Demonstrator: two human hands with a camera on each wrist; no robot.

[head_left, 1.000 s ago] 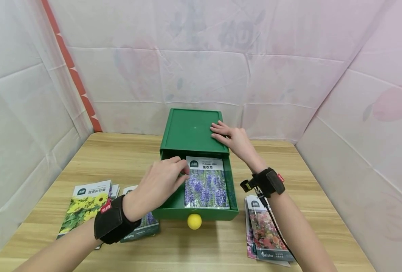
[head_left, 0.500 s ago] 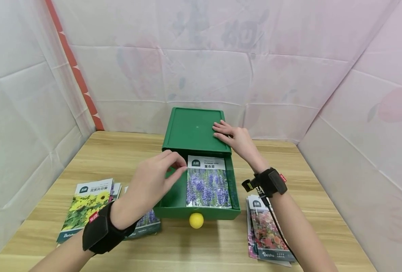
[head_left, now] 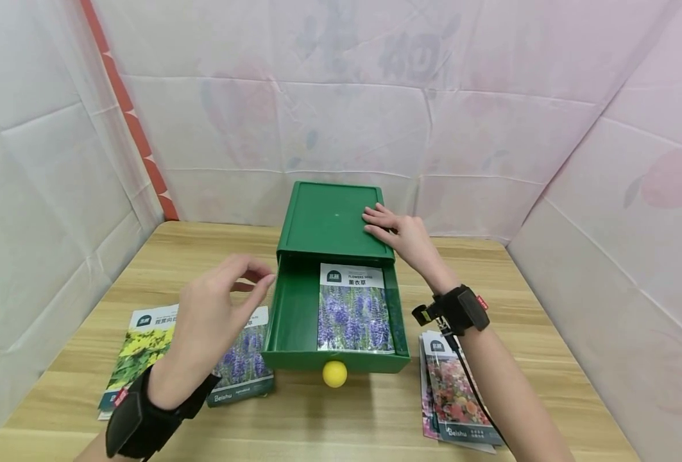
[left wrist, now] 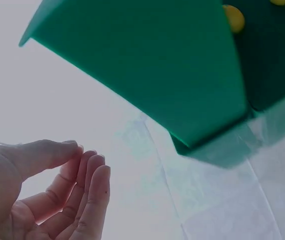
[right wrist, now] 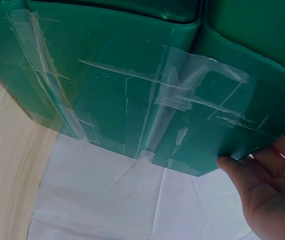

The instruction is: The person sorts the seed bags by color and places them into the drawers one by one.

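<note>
Packets lie nearest us on the wooden surface (head_left: pixel 329 423): a stack of pink-flower seed packets (head_left: pixel 453 391) at front right beside our right forearm; on the left a sunflower packet (head_left: pixel 135 343) w/ a lavender packet (head_left: pixel 242 362) next to it, partly under our left wrist; we wear black wrist straps on both arms. Our left hand (head_left: pixel 213 321) hovers above those left packets, just left of the drawer, empty; fingers loosely bent, thumb and fingertips (left wrist: pixel 90 175) near each other but apart, per the left wrist view. Mid-surface sits the green drawer (head_left: pixel 294 321), pulled out toward us, yellow ball knob (head_left: pixel 334 373) on its front; inside, on the right side, a lavender seed packet (head_left: pixel 353 308) lies flat, label end toward the box; the drawer's left half shows bare green floor. Behind it the green box (head_left: pixel 323 221) houses the drawer. Our right hand (head_left: pixel 398 234) rests on the box's top at its right edge, fingers stretched flat over the lid; in the right wrist view the thumb (right wrist: pixel 232 167) touches the box's side wall, which carries strips of clear tape (right wrist: pixel 182 85). Farthest off, pale cloth walls (head_left: pixel 346 115) w/ a red strip (head_left: pixel 124 109) at left.
</note>
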